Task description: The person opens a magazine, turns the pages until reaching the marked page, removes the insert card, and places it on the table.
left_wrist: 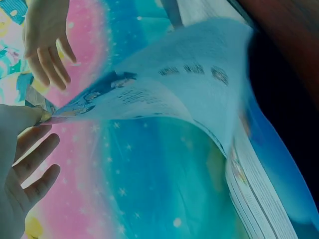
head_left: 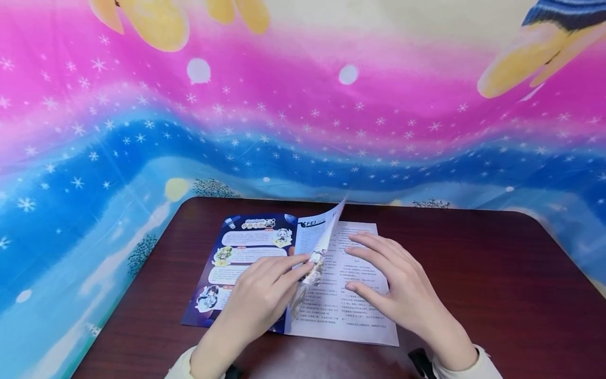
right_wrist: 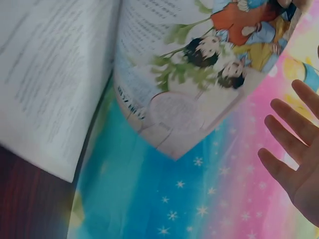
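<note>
A magazine (head_left: 364,316) lies spread out on the table, with a dark blue page of cartoon figures (head_left: 215,295) on its left side and printed text on the right. Between them one page (head_left: 331,223) stands raised and curved. My left hand (head_left: 265,295) pinches that page's edge between thumb and finger, as the left wrist view shows at the lifted page (left_wrist: 199,59). Above the right-hand text page hovers my right hand (head_left: 402,279), fingers spread and holding nothing. In the right wrist view the lifted page (right_wrist: 199,94) shows an illustration of children among green leaves.
The dark brown table (head_left: 497,273) has rounded far corners. Behind it hangs a pink and blue cloth (head_left: 293,121) printed with snowflakes, reaching down past the table's far and side edges.
</note>
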The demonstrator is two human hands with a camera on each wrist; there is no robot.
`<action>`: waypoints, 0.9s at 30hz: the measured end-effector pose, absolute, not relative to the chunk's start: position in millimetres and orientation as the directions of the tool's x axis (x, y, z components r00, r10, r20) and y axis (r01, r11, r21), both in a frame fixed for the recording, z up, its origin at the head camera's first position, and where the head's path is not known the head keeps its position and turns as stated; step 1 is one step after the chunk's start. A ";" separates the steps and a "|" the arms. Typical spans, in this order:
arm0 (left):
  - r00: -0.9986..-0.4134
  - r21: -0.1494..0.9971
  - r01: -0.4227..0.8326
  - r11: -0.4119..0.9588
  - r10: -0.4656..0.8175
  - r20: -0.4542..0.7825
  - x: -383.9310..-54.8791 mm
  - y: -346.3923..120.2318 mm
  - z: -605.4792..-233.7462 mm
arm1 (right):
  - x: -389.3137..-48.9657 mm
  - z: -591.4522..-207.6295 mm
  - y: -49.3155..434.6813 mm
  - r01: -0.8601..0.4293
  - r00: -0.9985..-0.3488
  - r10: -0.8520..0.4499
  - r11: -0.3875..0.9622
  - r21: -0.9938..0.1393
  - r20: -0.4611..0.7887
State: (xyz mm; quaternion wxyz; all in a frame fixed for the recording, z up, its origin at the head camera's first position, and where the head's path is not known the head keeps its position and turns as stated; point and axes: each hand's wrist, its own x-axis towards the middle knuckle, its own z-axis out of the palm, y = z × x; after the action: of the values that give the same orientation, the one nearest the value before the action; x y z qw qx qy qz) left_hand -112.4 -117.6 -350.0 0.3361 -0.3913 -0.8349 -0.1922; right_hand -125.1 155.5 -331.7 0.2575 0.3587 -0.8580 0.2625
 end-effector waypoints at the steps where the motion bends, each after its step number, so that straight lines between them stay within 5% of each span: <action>1: -0.469 0.060 0.779 0.624 0.517 0.716 -112.5 -120.9 -350.9 | -124.7 -332.9 157.4 -0.748 -0.614 -0.483 0.609 -0.264 0.625; 6: -0.473 0.068 0.764 0.642 0.485 0.736 -111.1 -138.3 -356.5 | -122.3 -339.7 167.2 -0.726 -0.630 -0.492 0.648 -0.231 0.601; 27: -0.657 0.122 0.538 0.834 0.324 0.681 -95.2 -210.8 -379.0 | -120.3 -382.6 217.7 -0.677 -0.692 -0.555 0.721 -0.148 0.462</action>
State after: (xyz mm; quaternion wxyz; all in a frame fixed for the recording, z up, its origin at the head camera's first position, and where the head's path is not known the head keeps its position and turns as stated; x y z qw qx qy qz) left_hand -95.2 -210.8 -379.0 0.3372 -0.2406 -0.8962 -0.1585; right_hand -120.3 217.7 -382.6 0.1963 0.3400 -0.9065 0.1554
